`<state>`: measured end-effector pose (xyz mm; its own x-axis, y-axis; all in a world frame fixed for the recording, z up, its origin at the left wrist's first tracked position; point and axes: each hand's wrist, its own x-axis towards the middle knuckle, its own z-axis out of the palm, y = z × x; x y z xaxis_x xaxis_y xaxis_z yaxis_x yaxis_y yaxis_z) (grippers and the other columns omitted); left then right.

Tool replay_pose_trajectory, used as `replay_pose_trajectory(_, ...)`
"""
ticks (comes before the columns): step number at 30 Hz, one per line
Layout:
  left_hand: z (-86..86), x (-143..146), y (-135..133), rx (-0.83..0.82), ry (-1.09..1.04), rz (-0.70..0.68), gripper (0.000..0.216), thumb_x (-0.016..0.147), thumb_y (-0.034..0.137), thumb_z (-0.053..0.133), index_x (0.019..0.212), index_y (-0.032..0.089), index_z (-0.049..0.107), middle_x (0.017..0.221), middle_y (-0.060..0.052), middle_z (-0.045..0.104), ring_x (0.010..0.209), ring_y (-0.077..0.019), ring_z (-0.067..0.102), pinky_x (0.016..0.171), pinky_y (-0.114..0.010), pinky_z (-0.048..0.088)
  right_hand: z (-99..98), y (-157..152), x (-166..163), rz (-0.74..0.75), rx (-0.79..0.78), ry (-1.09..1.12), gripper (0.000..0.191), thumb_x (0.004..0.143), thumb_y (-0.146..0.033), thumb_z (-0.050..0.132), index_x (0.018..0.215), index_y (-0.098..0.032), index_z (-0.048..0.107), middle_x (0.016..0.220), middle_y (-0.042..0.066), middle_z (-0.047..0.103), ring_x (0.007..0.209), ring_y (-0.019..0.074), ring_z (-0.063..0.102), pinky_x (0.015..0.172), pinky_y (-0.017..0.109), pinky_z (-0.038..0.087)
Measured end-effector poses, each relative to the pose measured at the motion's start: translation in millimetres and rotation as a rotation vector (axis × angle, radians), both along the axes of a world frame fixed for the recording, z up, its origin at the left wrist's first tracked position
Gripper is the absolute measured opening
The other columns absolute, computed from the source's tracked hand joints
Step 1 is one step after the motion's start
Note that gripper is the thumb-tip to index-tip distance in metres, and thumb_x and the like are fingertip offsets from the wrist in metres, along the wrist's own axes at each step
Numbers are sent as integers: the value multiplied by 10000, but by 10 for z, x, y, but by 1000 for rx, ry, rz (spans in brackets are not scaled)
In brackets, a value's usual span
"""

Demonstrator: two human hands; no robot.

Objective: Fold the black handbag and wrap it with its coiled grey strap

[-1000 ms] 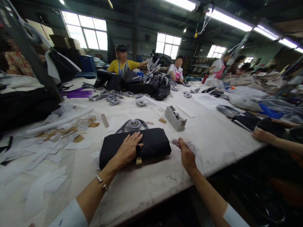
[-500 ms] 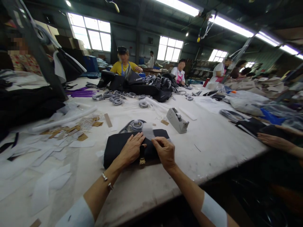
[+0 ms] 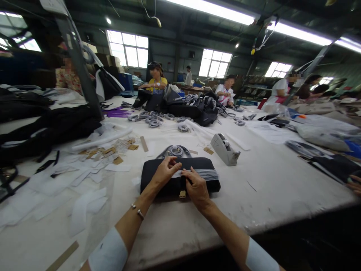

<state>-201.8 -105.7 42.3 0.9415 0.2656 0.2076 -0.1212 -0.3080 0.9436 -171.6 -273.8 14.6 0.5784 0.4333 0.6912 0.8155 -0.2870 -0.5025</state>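
A folded black bag (image 3: pixel 203 180) with a small gold clasp (image 3: pixel 182 194) lies on the white worktable (image 3: pixel 270 188) in front of me. Across its top lies a strip of thin translucent film (image 3: pixel 205 174). My left hand (image 3: pixel 165 174) pinches the left end of that strip, fingers curled. My right hand (image 3: pixel 196 187) presses on the bag just right of the strap, fingertips pinched on the same strip. A bracelet sits on my left wrist.
A grey tape dispenser (image 3: pixel 225 149) stands right of the bag, a coiled strap bundle (image 3: pixel 175 151) behind it. White paper scraps (image 3: pixel 81 195) and brown tags (image 3: pixel 113 152) litter the left. Black bags (image 3: pixel 191 107) pile farther back. Several other people work around the table.
My right hand brought the film from the right of the bag onto its top. My left hand went from lying flat on the bag to pinching the strip. The view shifted.
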Motion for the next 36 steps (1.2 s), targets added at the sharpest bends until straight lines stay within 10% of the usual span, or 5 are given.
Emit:
replay_pose_trajectory(7,-42,-50,-154,128,-6,229,453,665,135,667,1110,138,578,1090,-82,540,731,-114,595,767,-284,512,-98,-81,0,26,-40,-87,264,851,-149,452,958,-198,689,1028,58,726,1026,253,661,988,494,484)
replay_pose_trajectory(17,326,-185,-4,733,528,158,483,697,601,595,934,192,696,907,-117,702,901,-313,649,790,-406,492,-528,-118,345,-9,-137,-275,309,878,-318,454,1020,-211,706,1060,42,717,1060,297,635,847,438,582)
replay_pose_trajectory(36,109,-112,176,761,397,34,124,709,277,593,657,215,687,654,-41,671,660,-195,603,582,-256,425,-432,-100,741,436,-554,-291,527,795,-212,459,1311,-249,559,1352,22,515,1258,292,471,1034,506,432)
